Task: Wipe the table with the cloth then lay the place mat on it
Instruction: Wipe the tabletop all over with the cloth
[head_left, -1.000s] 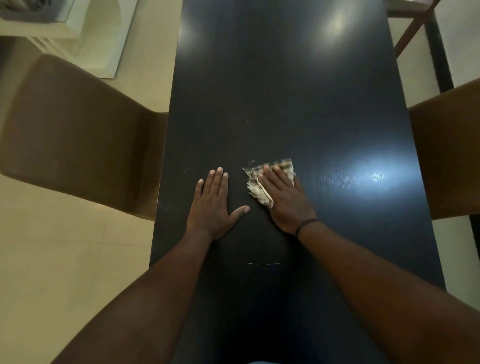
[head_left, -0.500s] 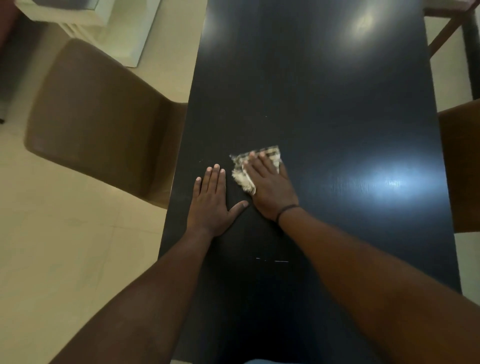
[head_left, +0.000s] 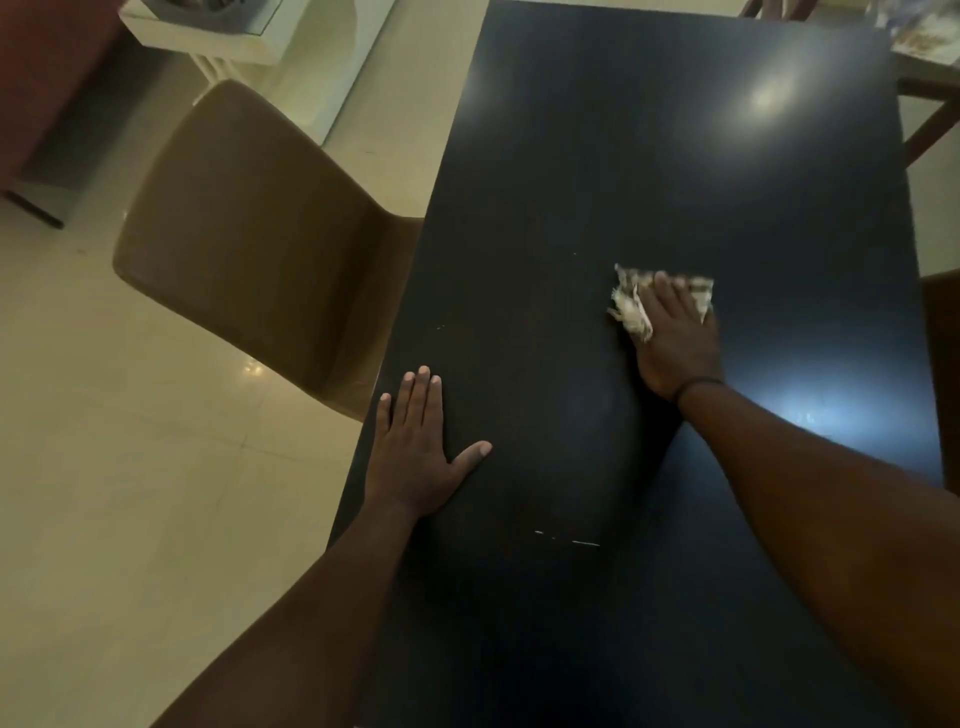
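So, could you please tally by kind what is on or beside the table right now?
Hands: 2, left hand flat on the table, right hand pressing the cloth
Cloths: 1, cloth
Chairs: 2, left chair, right chair at the frame edge
Total: 5

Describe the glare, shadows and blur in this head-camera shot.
Head view: dim; two bright glare patches on the dark table, far centre and beside the right forearm; cloth under the right hand slightly smeared; wide-angle bending bows the table edges.

Left hand (head_left: 415, 457) lies flat; right hand (head_left: 675, 343) presses down, fingers (head_left: 662, 291) straight.
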